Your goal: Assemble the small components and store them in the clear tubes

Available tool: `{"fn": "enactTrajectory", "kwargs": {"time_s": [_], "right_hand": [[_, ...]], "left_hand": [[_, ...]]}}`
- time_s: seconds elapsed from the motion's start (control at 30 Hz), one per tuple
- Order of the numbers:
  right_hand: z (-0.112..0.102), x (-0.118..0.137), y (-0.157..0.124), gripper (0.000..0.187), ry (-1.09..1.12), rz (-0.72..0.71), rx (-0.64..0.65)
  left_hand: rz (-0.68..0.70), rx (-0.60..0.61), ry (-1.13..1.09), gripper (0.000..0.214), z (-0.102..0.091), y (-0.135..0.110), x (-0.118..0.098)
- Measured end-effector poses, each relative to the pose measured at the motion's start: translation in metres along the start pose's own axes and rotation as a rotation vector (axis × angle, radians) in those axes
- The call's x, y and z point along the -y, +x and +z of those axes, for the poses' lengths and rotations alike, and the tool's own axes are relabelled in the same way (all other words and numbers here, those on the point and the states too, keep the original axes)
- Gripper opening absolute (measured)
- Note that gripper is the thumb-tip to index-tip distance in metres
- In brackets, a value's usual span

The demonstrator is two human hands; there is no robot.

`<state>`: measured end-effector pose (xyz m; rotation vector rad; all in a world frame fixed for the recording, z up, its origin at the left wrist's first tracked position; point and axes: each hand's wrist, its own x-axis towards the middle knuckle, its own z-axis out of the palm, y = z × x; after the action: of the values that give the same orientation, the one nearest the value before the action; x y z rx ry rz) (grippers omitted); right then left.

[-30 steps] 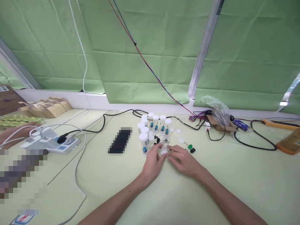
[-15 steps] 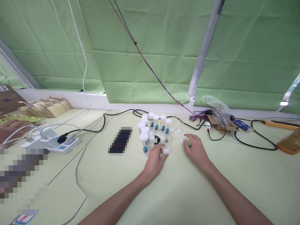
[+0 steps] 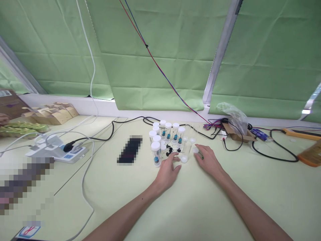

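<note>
My left hand (image 3: 168,170) rests on the table, thumb and fingers apart, holding nothing. Just beyond its fingertips lie several small black parts (image 3: 169,150) with thin metal pins. A clear tube (image 3: 187,149) with a white base stands uncapped between my hands. The fingers and thumb of my right hand (image 3: 207,160) close around a white cap (image 3: 195,150) at table level. Something small and green (image 3: 202,156) shows by that thumb; its kind is unclear. Several white-capped clear tubes (image 3: 155,154) with blue-and-black pieces inside stand upright behind my left hand.
Clear empty tubes (image 3: 192,140) stand farther back. A phone-like black slab (image 3: 129,150) lies left, near a white power strip (image 3: 72,156) with cables. To the right are an open carton (image 3: 237,134), looping black cable and an orange-edged tool (image 3: 311,152). Another person's hand (image 3: 3,119) is at far left.
My left hand has let go of the clear tube, which now stands a little to the right. My right fingers have drawn closer around the white cap. The other person's hand has moved back.
</note>
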<state>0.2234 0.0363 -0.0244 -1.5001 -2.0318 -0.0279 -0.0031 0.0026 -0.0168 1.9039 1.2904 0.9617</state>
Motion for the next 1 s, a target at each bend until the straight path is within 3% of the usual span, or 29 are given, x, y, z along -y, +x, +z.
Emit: {"fn": "enactTrajectory", "kwargs": {"time_s": [0.33, 0.53, 1.0], "right_hand": [[0.004, -0.001, 0.001, 0.033, 0.014, -0.055, 0.036], [0.000, 0.005, 0.001, 0.028, 0.039, -0.034, 0.031], [-0.006, 0.022, -0.003, 0.025, 0.047, -0.006, 0.033]], "left_hand": [[0.011, 0.087, 0.032, 0.035, -0.006, -0.004, -0.012], [0.047, 0.018, 0.134, 0.036, -0.004, -0.005, -0.011], [0.080, 0.065, 0.278, 0.031, -0.004, -0.006, -0.008]]}}
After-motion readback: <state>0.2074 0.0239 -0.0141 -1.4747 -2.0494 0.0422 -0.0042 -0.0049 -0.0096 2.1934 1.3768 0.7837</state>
